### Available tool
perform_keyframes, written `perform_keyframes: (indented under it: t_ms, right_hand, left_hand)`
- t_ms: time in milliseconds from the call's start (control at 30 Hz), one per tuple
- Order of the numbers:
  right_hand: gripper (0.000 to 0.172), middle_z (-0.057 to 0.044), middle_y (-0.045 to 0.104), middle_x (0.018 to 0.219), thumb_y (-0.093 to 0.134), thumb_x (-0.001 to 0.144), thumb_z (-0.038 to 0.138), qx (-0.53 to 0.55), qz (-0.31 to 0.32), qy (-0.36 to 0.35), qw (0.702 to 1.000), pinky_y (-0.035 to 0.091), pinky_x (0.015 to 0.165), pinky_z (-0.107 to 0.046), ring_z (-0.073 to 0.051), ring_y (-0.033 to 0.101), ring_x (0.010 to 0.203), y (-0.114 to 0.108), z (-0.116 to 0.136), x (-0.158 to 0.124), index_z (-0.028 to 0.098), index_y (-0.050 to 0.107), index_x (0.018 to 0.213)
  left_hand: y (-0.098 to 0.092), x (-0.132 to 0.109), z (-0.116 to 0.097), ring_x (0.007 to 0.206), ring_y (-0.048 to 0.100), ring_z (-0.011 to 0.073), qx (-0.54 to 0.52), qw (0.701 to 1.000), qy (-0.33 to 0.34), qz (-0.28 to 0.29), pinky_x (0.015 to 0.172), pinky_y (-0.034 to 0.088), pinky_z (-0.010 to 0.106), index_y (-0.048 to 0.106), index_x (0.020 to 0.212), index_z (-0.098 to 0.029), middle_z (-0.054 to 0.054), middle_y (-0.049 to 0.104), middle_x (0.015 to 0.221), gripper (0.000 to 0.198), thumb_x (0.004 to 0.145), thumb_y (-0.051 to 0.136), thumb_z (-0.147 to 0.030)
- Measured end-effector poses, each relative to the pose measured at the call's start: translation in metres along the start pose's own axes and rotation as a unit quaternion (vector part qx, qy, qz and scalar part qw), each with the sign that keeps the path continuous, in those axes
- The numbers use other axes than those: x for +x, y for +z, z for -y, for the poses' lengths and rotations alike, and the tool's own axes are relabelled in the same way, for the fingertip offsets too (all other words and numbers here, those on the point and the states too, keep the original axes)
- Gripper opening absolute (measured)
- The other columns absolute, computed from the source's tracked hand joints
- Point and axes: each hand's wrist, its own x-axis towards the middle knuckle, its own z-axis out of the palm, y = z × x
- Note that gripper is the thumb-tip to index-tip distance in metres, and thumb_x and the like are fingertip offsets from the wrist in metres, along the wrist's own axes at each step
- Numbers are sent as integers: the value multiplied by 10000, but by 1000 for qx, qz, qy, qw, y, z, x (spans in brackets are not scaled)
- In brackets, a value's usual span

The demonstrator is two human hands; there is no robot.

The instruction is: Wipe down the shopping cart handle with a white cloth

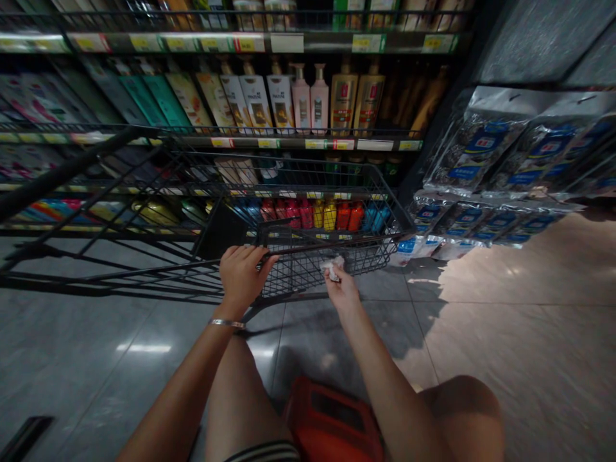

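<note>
A wire shopping basket (332, 250) on a dark trolley frame (96, 212) is being wiped or steadied at its near rim, and the step in hand is judged to be the handling of that rim while the person crouches on the tiled floor (505, 333) in front of it. The left hand (240, 274) is laid over the near left corner of the basket, its fingers curled down around the top wire in a closed grip, with a thin bracelet (227, 323) seen at the wrist. The right hand (342, 290) is held just to the right of it, close against the basket's near side; its fingers are pinched shut on a small crumpled white wad (332, 265), apparently tissue or cloth, which is pressed to or held just at the mesh — contact cannot be told for certain. The next move is judged to call for the basket to be kept steady by the left hand while the wad is carried along the wire. A red object (332, 420) lies near, between the knees. Far behind the basket, shelves (289, 142) of shampoo bottles (308, 96) are ranged, and to the right packets (491, 151) are hung on a rack.
</note>
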Motion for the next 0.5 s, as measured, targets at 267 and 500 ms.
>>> perform_keyframes:
  t_ms: [267,500]
  right_hand:
    - [132,39,604,687,655,731,56,-43,-118,12,992,489,563,-203,-84,584,615,-25,-16,-3,157,571,722]
    - [290,-60,604,1084,565,905,330,-109,-210,24,971,549,729,-337,-160,617,874,-64,-16,20,155,560,1136]
  left_hand:
    - [-2,-2,-7,632,565,189,5,1000,-9,5,666,372,324,620,753,-195,14,638,623,265,875,542,-417]
    - [-2,-5,-12,637,570,183,6,1000,-1,10,663,364,319,630,775,-194,14,643,633,247,883,537,-395]
